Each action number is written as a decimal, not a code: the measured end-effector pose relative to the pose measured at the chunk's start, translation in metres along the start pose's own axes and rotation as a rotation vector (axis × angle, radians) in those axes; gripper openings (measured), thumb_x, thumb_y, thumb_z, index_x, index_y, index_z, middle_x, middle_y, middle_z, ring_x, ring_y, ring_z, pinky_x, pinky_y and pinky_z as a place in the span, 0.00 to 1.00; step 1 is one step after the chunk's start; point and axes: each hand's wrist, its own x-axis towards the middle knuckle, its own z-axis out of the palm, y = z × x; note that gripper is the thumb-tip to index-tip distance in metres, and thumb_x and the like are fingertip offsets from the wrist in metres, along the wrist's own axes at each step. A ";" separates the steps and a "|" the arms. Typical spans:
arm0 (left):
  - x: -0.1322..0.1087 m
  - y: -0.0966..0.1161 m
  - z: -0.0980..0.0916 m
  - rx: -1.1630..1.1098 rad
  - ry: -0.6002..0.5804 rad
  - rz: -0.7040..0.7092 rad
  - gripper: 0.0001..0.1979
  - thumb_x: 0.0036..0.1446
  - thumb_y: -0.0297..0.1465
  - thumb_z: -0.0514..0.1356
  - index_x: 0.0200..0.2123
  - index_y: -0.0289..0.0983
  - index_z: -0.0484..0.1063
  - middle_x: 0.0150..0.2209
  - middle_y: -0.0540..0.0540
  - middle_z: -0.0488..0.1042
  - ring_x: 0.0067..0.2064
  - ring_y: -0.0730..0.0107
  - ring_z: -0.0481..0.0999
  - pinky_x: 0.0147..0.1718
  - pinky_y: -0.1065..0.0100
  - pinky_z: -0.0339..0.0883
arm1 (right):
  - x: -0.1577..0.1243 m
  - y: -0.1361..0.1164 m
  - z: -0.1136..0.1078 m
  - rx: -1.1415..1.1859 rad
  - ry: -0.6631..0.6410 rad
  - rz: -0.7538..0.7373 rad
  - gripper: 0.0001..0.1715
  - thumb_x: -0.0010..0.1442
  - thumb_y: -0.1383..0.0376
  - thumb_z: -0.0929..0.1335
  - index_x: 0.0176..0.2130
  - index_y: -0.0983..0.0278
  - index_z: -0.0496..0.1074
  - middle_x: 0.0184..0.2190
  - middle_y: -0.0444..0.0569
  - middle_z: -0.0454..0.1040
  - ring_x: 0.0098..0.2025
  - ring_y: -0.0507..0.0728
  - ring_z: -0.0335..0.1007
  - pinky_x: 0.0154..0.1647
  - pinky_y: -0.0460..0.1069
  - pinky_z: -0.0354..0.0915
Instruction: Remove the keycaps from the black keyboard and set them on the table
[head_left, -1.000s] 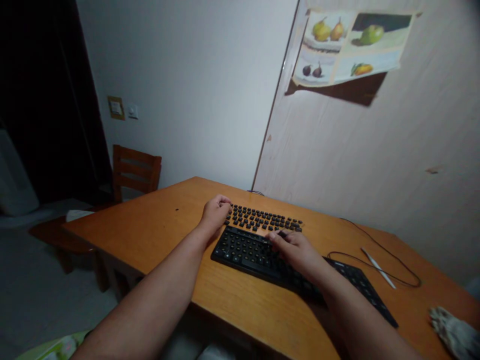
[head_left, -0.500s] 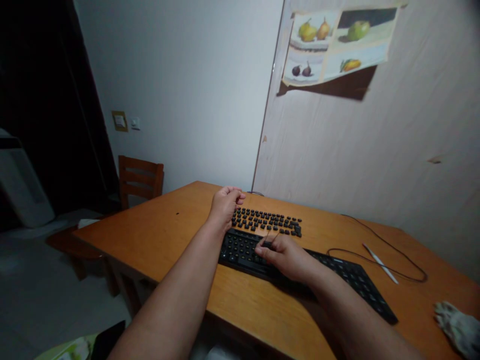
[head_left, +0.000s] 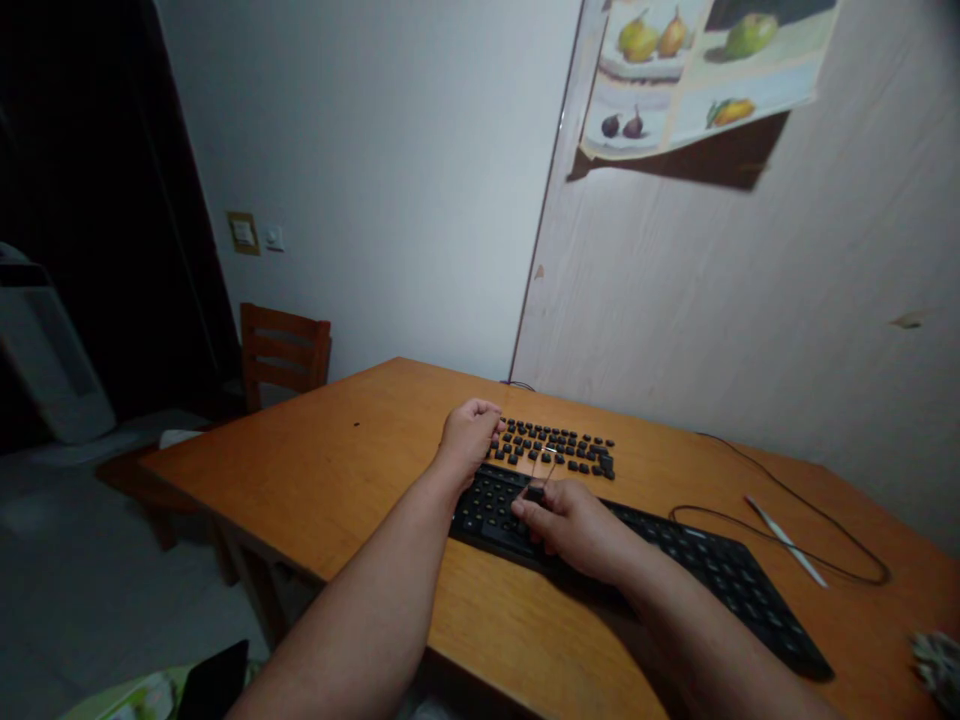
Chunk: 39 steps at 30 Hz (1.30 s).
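Observation:
A black keyboard (head_left: 712, 560) lies across the wooden table, with keycaps gone from its left part. Beyond it, several loose black keycaps (head_left: 551, 440) are laid out in rows. My right hand (head_left: 574, 520) is closed over the keyboard's left half, pinching a thin wire keycap puller (head_left: 551, 473) whose prongs point up and away. A small dark piece shows by those fingers, perhaps a keycap. My left hand (head_left: 472, 435) is curled at the left end of the loose rows, fingertips together; what it holds, if anything, is hidden.
A white pen-like stick (head_left: 784, 540) and a dark cable (head_left: 810, 555) lie to the right on the table (head_left: 330, 490). One small black bit (head_left: 356, 424) sits at the left. A wooden chair (head_left: 285, 355) stands behind; a crumpled cloth-like thing (head_left: 937, 665) is at the right edge.
My left hand has come down and a little toward me beside the loose keycaps. My right hand keeps its pinch on the puller over the keyboard. The view has shifted slightly.

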 end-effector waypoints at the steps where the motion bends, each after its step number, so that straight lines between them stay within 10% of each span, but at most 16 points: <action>1: -0.001 0.000 0.001 0.005 -0.007 -0.002 0.07 0.47 0.30 0.58 0.32 0.34 0.69 0.26 0.49 0.74 0.23 0.78 0.67 0.24 0.76 0.60 | 0.000 0.000 0.002 0.019 0.028 -0.005 0.15 0.60 0.54 0.65 0.30 0.63 0.68 0.19 0.40 0.64 0.21 0.50 0.59 0.21 0.44 0.55; 15: -0.014 -0.019 0.009 0.302 -0.407 -0.061 0.07 0.47 0.28 0.56 0.30 0.35 0.71 0.25 0.48 0.74 0.26 0.74 0.69 0.25 0.73 0.60 | 0.004 -0.004 0.009 0.206 0.290 0.202 0.11 0.54 0.62 0.64 0.23 0.62 0.62 0.14 0.40 0.64 0.15 0.48 0.55 0.16 0.44 0.49; 39: -0.013 -0.024 0.011 0.409 -0.416 -0.035 0.09 0.44 0.27 0.54 0.29 0.35 0.73 0.27 0.47 0.75 0.29 0.70 0.72 0.26 0.72 0.62 | -0.001 -0.004 0.017 -0.069 0.274 -0.063 0.10 0.58 0.63 0.63 0.29 0.63 0.69 0.27 0.45 0.72 0.30 0.54 0.66 0.30 0.46 0.59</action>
